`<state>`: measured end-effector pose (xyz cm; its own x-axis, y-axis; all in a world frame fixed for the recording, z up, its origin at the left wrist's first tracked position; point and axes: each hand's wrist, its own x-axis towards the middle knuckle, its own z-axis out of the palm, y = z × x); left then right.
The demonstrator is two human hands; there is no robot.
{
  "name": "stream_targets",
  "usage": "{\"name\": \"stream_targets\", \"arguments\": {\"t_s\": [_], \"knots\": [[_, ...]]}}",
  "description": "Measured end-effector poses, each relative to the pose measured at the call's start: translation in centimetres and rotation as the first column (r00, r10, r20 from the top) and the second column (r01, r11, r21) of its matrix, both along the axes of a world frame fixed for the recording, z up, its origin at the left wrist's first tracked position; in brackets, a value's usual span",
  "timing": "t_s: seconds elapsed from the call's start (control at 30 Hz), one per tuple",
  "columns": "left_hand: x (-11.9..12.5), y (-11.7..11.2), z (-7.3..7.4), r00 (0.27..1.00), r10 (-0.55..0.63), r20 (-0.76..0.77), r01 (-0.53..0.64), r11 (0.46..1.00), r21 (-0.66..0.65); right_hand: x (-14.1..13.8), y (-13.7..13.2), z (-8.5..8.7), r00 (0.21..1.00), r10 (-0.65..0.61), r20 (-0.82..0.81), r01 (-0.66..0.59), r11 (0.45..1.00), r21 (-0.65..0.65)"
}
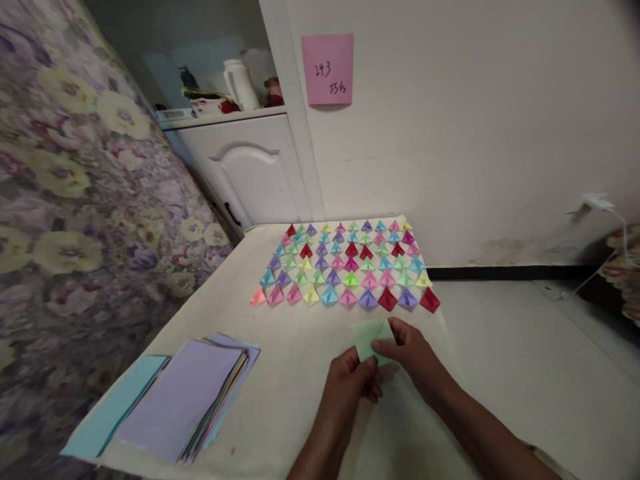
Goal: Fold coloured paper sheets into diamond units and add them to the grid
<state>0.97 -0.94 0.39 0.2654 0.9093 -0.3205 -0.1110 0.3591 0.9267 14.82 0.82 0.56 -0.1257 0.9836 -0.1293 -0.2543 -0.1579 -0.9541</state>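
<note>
Left hand [350,379] and right hand [414,345] pinch a pale green paper [369,333] above a cream-covered table [285,387], its far end crowded with folded paper pieces [351,264]; stacked sheets [183,393] lie left, a pink note [327,70] on the wall [475,133] beyond.

Held sheet [369,335] is smooth matt ppr., curtain [90,220] cloth w/ matt finish.

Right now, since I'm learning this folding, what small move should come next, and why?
Probably press a crease into the green paper: the left hand and right hand both pinch it, and it looks flatter than the folded pieces beyond.
</note>
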Motion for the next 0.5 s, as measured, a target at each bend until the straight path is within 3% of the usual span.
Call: {"name": "stream_targets", "arguments": {"t_s": [0.23,0.5], "knots": [[-0.27,0.21,0.85,0.998,0.053,-0.039,-0.05,0.995,0.082,-0.12,-0.22,0.29,0.998,0.009,0.067,-0.01,1.0,0.019],[-0.14,-0.06,0.51,0.999,0.042,0.017,-0.042,0.999,0.033,0.33,-0.1,0.39,0.996,0.033,0.082,-0.034,0.999,0.017]]}}
